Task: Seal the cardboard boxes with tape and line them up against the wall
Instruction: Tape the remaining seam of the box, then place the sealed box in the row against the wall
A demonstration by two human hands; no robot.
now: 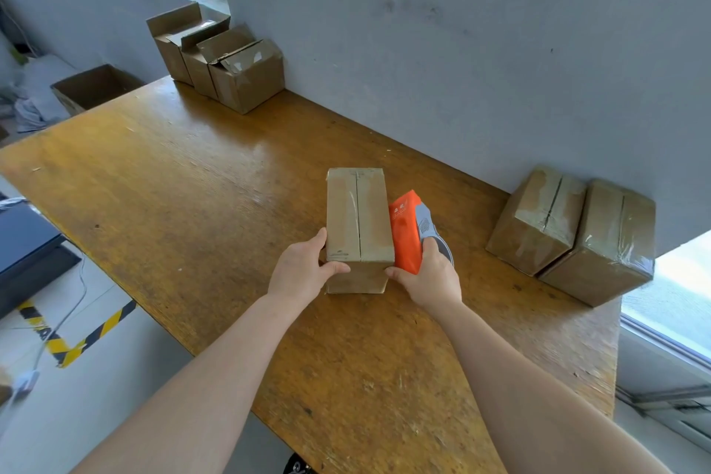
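Observation:
A closed cardboard box (358, 215) with clear tape along its top seam stands in the middle of the wooden table (192, 181). My left hand (302, 267) grips its near left corner. My right hand (433, 275) holds an orange and grey tape dispenser (408, 231) against the box's right side, with its fingertips touching the near right corner. Two taped boxes (538, 221) (604, 242) lean against the grey wall (461, 50) at the right. Three boxes with open flaps (215, 50) stand in a row by the wall at the far left.
An open cardboard box (96, 87) sits beyond the table's far left edge. A dark case (27, 254) and yellow-black floor tape (73, 342) lie on the floor at the left. A window ledge (669, 319) is at the right.

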